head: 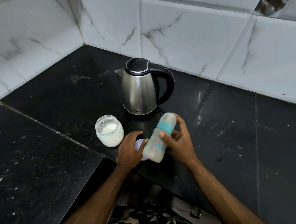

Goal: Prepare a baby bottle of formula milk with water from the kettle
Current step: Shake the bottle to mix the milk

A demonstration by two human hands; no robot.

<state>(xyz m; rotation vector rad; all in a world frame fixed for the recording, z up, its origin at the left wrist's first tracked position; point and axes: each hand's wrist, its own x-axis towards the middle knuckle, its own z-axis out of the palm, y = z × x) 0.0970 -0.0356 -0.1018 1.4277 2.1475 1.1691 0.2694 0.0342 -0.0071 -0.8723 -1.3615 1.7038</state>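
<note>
My right hand (176, 138) grips a baby bottle (157, 142) with a teal collar and a clear cap. The bottle is tilted, blurred by motion, and holds milky liquid. Just left of it, my left hand (130, 149) hovers over a white lid (140, 145) lying on the counter, thumb close to the bottle's base. An open glass jar (109, 131) of white formula powder stands to the left of my hands. Behind them a steel kettle (139, 88) with a black lid and handle sits on its base.
The black stone counter (60, 100) forms an inner corner against white marbled wall tiles (188, 38). Its front edge steps inward near my body at the frame's lower middle. White specks dot the counter on the left.
</note>
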